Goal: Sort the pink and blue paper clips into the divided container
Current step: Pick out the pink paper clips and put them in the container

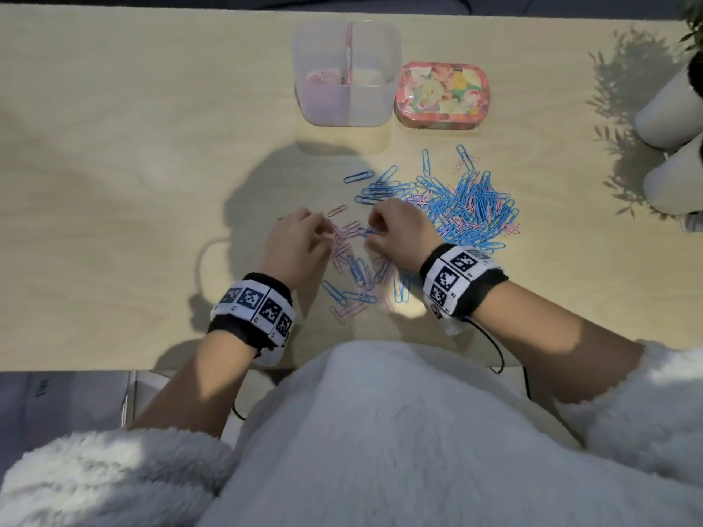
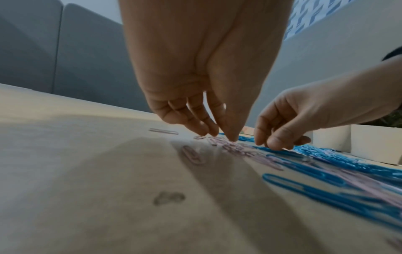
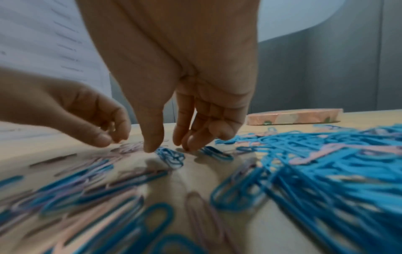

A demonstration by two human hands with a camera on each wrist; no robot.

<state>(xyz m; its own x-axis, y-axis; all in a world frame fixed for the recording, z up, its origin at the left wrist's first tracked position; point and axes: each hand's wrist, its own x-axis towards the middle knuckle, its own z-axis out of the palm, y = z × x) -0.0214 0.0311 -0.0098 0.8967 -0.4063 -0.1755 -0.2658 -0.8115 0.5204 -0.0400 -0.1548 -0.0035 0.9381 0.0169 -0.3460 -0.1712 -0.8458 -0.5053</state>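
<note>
A clear divided container (image 1: 344,108) stands at the back of the table, with pink clips (image 1: 321,76) in its left compartment. A mostly blue heap of paper clips (image 1: 471,207) lies to the right, and a mixed pink and blue scatter (image 1: 353,271) lies between my wrists. My left hand (image 1: 323,232) curls down, with thumb and fingertips closed on pink clips (image 2: 230,146) on the table. My right hand (image 1: 371,233) pinches a blue clip (image 3: 170,155) between thumb and fingers, low on the wood. The two hands are a few centimetres apart.
A flowered pink tin (image 1: 443,95) sits right of the container. Two white pots (image 1: 669,108) with a plant stand at the right edge. Loose single clips (image 1: 357,176) lie between the container and the hands. Bare wood stretches to the left.
</note>
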